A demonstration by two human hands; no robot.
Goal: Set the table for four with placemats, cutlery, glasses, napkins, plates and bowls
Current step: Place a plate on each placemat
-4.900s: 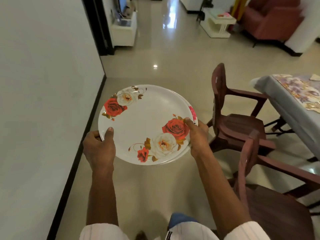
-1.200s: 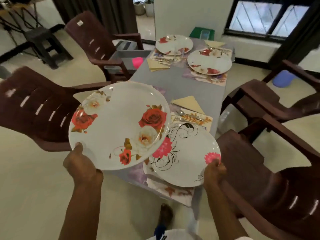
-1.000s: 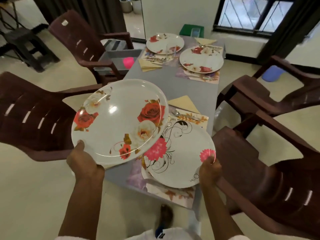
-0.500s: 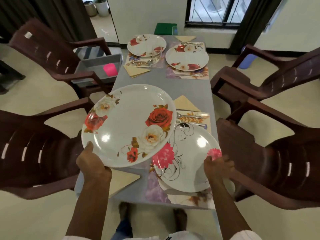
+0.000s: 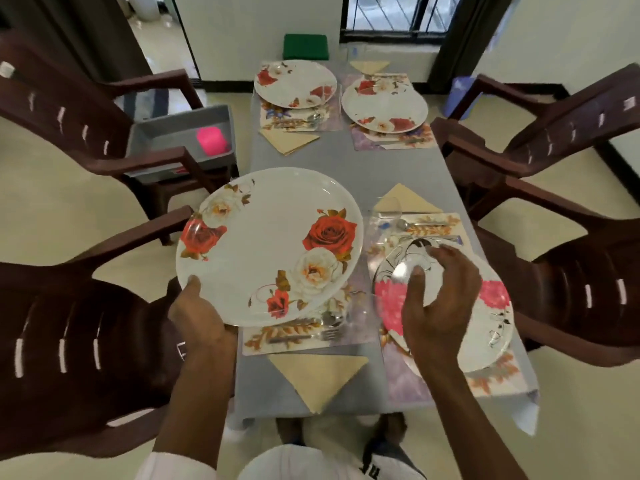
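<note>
Looking like the pink-flower plate (image 5: pixel 491 306) just landed on its placemat (image 5: pixel 408 372); right hand (image 5: pixel 440 299) let go, fingers (image 5: pixel 415 282) loose over it. Left hand (image 5: pixel 201 317) still grips the rose plate (image 5: pixel 266 244) above the last plateless placemat (image 5: pixel 291 337).

Head camera looks steeply down over the table (image 5: pixel 398 174).

Long table (image 5: pixel 398 174) w/ grey cloth runs from btm ctr of the frame to top ctr. Four floral placemats lie on it in 2 pairs: far-left mat (image 5: pixel 277 120) & far-right mat (image 5: pixel 391 142) upper ctr, near-left mat (image 5: pixel 287 339) & near-right mat (image 5: pixel 408 374) lower ctr/right. Four tan folded napkins also on the cloth: far-left napkin (image 5: pixel 289 140) just below its mat, far-right napkin (image 5: pixel 369 66) at the top edge, near-right napkin (image 5: pixel 405 200) above its mat, near-left napkin (image 5: pixel 317 375) btm ctr.
</note>
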